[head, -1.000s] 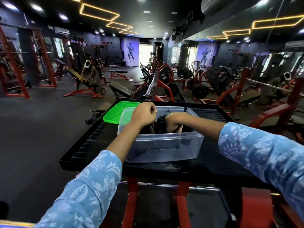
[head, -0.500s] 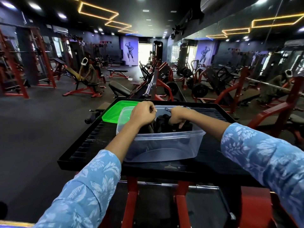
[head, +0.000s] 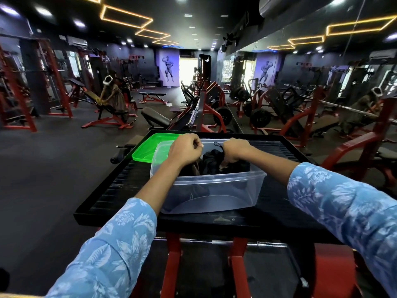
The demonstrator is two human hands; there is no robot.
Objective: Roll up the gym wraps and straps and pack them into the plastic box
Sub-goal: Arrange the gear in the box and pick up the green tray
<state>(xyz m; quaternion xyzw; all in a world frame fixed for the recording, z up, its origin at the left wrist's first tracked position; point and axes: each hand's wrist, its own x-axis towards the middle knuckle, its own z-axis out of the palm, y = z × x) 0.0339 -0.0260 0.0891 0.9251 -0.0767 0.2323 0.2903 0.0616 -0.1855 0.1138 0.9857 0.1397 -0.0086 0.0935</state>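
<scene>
Both hands at frame centre over the clear plastic box (head: 214,190): left hand (head: 184,150) fisted with fingers curled, contents not visible; right hand (head: 234,149) curled into the black wraps (head: 211,161) bundled inside. Box sits on the black tabletop (head: 120,190); green lid (head: 150,147) touches its upper-left corner.
</scene>
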